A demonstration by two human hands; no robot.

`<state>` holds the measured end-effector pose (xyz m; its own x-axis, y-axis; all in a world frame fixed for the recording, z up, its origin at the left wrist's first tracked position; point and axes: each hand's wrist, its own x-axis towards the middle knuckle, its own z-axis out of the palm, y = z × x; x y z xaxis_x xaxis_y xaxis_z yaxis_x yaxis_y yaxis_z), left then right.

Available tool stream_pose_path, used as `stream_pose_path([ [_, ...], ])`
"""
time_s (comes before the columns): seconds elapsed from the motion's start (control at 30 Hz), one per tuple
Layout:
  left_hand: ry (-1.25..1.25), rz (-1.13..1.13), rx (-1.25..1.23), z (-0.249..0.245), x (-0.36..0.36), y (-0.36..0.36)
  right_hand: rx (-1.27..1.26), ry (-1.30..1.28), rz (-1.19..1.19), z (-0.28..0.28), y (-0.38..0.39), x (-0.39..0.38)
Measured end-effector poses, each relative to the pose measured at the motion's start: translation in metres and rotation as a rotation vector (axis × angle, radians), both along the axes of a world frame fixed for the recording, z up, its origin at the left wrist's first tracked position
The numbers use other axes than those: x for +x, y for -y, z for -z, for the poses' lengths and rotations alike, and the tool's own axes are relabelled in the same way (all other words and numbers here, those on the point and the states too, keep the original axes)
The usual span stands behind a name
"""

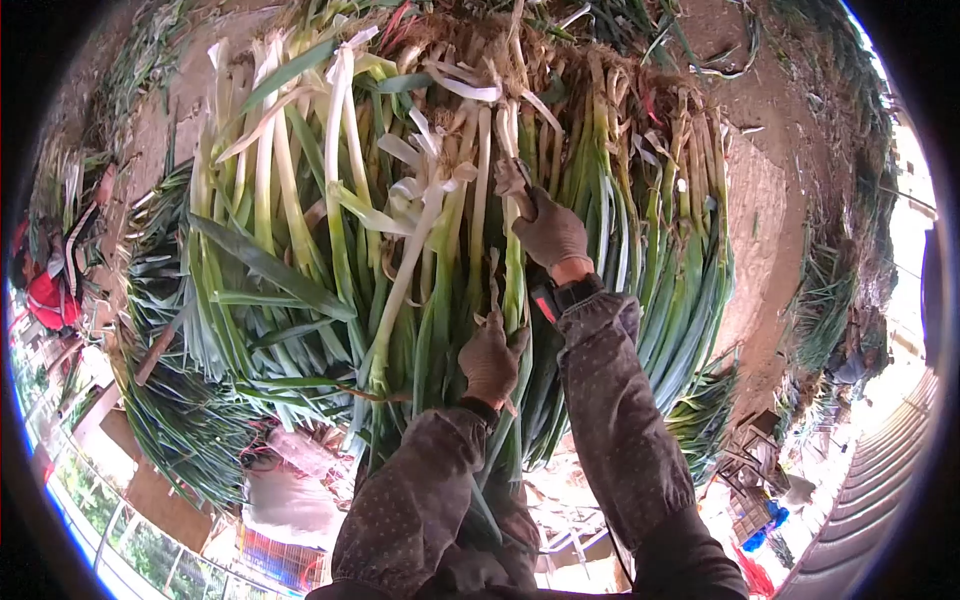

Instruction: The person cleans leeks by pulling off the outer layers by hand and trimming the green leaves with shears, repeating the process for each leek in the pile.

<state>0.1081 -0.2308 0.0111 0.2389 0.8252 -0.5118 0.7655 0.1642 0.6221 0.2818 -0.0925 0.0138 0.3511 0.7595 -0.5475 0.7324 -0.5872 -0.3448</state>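
A long green onion (514, 265) lies root end away from me on a thick layer of others. My right hand (552, 232), in a dusty glove, is closed around its pale upper stalk, with thumb and fingers pressed together near the white part. Lower down, my left hand (489, 362), also gloved, is closed around the greener part of the same stalk. A thin pale strip (494, 280) sticks up from the left fingers. Left of my hands, a loose white-stemmed green onion (408, 275) lies slantwise over the spread green onions (285, 190), with curled peelings (405, 195) among their stems.
More green onions (640, 240) fan out to the right. A heap of dark green leaves (185, 420) lies at lower left. Bare earth (765, 210) shows at the right, beside further onion rows (825, 290). A red item (52, 300) sits at the far left.
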Motion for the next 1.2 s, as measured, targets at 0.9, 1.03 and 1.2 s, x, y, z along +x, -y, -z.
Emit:
stream_pose_path([
  [0.9,0.162,-0.181,-0.279,0.025,0.028,0.027,-0.101,0.125,-0.101,-0.105,0.225,-0.05],
  [1.03,0.246,-0.21,-0.316,0.026,0.027,0.029,-0.069,0.108,-0.111,-0.09,0.219,-0.045],
  [1.2,0.224,-0.21,-0.223,0.013,0.024,0.023,-0.129,0.096,0.018,-0.083,0.194,-0.045],
])
